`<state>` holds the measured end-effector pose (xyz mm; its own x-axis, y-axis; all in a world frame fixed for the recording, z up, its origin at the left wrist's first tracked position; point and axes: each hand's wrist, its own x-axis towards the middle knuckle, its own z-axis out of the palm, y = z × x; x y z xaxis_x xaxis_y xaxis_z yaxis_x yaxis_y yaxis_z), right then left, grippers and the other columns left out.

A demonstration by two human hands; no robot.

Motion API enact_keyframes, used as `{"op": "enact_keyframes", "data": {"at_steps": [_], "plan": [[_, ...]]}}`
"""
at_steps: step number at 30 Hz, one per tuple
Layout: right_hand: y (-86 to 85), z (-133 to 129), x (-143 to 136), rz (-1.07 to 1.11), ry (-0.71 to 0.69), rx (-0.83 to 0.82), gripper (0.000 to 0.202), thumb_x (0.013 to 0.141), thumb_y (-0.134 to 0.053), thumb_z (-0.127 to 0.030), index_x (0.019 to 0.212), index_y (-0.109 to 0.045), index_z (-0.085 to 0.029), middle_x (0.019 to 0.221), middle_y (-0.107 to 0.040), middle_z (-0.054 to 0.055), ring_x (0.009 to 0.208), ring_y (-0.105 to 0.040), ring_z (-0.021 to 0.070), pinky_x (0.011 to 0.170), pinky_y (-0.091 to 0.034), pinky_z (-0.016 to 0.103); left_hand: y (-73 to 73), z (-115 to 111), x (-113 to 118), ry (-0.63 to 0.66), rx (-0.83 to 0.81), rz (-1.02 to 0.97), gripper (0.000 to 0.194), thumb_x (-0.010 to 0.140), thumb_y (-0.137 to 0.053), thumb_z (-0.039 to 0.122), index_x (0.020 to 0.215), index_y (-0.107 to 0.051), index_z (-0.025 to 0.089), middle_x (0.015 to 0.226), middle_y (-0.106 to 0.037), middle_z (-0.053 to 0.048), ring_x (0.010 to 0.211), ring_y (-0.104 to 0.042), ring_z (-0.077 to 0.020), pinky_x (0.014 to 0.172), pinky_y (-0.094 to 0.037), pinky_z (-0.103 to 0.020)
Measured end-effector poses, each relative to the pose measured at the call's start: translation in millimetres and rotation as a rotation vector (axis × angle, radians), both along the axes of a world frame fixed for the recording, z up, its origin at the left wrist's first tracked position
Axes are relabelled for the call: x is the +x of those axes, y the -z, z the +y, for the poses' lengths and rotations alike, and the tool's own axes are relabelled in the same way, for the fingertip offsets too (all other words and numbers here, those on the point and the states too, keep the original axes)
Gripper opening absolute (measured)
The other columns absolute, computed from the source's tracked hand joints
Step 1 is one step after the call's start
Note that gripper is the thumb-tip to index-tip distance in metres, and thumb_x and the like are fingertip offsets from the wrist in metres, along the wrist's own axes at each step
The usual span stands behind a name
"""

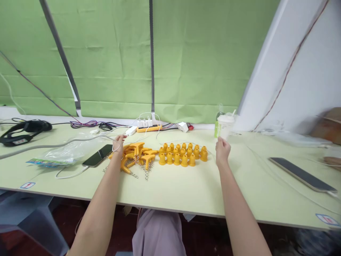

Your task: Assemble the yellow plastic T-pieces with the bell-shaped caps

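We take the yellow caps (177,159) as our landmark; they stand upright in rows on the pale table (186,192), wide ends down; just to their left lies the heap of yellow corkscrews (147,158), jumbled together, metal spirals poking out toward us.

Our left hand (118,144) is left of the caps, at the far left edge of that heap; its fingers are bent, and a white cable passes by it; we cannot tell whether the fingertips meet or pinch anything. Our right hand (223,149) is to the right of the caps, well apart from our other hand; its fingers curl inward in front of the white cup (226,123), and we cannot tell whether they close on something.

Left of the caps, past the heap, we see a dark phone (98,156) with a cable plugged in, then a clear plastic bag (68,151), then a black headset (23,132) farthest out; behind the caps and a little left is a yellow power strip (149,128) with white plugs; behind them and slightly right is a small white box (182,127) beside a red object (190,127); farther right of the caps, a green bottle (216,128) stands beside the cup, and another phone (302,174) lies nearer our side; green fabric (207,60) hangs behind everything.
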<state>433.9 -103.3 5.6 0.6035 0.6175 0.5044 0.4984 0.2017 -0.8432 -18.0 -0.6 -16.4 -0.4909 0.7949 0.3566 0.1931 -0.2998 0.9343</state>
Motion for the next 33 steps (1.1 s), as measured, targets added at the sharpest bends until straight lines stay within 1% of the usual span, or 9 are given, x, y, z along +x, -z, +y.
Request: {"op": "enact_keyframes", "data": {"at_steps": [2,4,10,12,19,23,26,30,33], "plan": [[12.5,3,11,0.098,0.275,-0.065,0.034,0.084,-0.031,-0.048,0.059,-0.032,-0.024,0.05,-0.028,-0.003,0.054,-0.031,0.0152,0.053,-0.028,0.029,6.8,1,-4,-0.011,0.021,0.031,0.024,0.072,-0.042,0.039,0.07,-0.054,0.018,0.088,-0.066,-0.007,0.08,-0.056,-0.0176,0.079,-0.044,-0.03],[24.9,4,19,0.164,0.394,-0.154,0.028,0.082,-0.034,-0.038,0.057,-0.033,-0.024,0.05,-0.032,-0.002,0.056,-0.032,0.016,0.055,-0.028,0.029,9.8,2,-5,-0.008,0.002,0.103,0.023,0.072,-0.042,0.038,0.07,-0.055,0.019,0.087,-0.066,-0.006,0.083,-0.056,-0.0186,0.08,-0.044,-0.03],[44.4,10,15,0.063,0.319,-0.351,0.024,0.078,-0.039,-0.036,0.058,-0.044,-0.023,0.052,-0.042,0.001,0.056,-0.033,0.0172,0.054,-0.026,0.029,8.6,-3,7,-0.029,-0.146,0.374,0.025,0.073,-0.042,0.035,0.071,-0.061,0.019,0.082,-0.067,-0.005,0.082,-0.058,-0.0216,0.077,-0.041,-0.03],[44.9,12,12,0.026,0.313,-0.355,0.025,0.077,-0.041,-0.036,0.058,-0.046,-0.022,0.052,-0.042,0.001,0.054,-0.032,0.0166,0.053,-0.025,0.029,7.3,-5,11,-0.035,-0.141,0.44,0.025,0.074,-0.042,0.033,0.072,-0.063,0.018,0.082,-0.067,-0.006,0.08,-0.058,-0.0211,0.075,-0.041,-0.029],[39.5,10,5,0.014,0.448,-0.271,0.024,0.077,-0.042,-0.027,0.055,-0.047,-0.021,0.047,-0.035,-0.002,0.05,-0.025,0.0148,0.053,-0.02,0.029,-0.1,-11,14,-0.067,-0.163,0.658,0.03,0.08,-0.039,0.032,0.078,-0.066,0.018,0.084,-0.067,-0.006,0.08,-0.058,-0.02,0.07,-0.039,-0.029],[39.2,10,1,-0.075,0.417,-0.325,0.025,0.078,-0.043,-0.029,0.055,-0.048,-0.021,0.05,-0.04,0.0,0.051,-0.028,0.0152,0.054,-0.021,0.029,-2.2,-12,16,-0.071,-0.206,0.746,0.03,0.081,-0.04,0.031,0.08,-0.067,0.019,0.09,-0.067,-0.007,0.084,-0.059,-0.0212,0.072,-0.04,-0.029],[37.7,8,-2,-0.116,0.461,-0.333,0.027,0.079,-0.043,-0.031,0.055,-0.05,-0.021,0.052,-0.046,0.002,0.052,-0.033,0.0163,0.054,-0.021,0.029,-2.6,-11,17,-0.052,-0.219,0.807,0.032,0.083,-0.041,0.036,0.08,-0.069,0.02,0.092,-0.067,-0.008,0.089,-0.059,-0.0234,0.076,-0.04,-0.031],[24.3,-2,-11,-0.221,0.477,-0.203,0.031,0.082,-0.041,-0.036,0.059,-0.053,-0.02,0.055,-0.051,0.003,0.053,-0.039,0.016,0.054,-0.022,0.028,-5.4,-14,17,0.116,-0.194,0.788,0.041,0.078,-0.048,0.054,0.083,-0.07,0.02,0.099,-0.067,-0.008,0.096,-0.058,-0.0246,0.084,-0.04,-0.032],[10.2,-12,-21,-0.331,0.212,-0.09,0.035,0.084,-0.041,-0.044,0.065,-0.057,-0.02,0.059,-0.055,0.002,0.056,-0.043,0.0146,0.057,-0.028,0.027,-8.3,-17,17,0.292,-0.151,0.756,0.044,0.065,-0.061,0.059,0.082,-0.071,0.019,0.104,-0.067,-0.008,0.099,-0.057,-0.0249,0.089,-0.04,-0.031]]}}
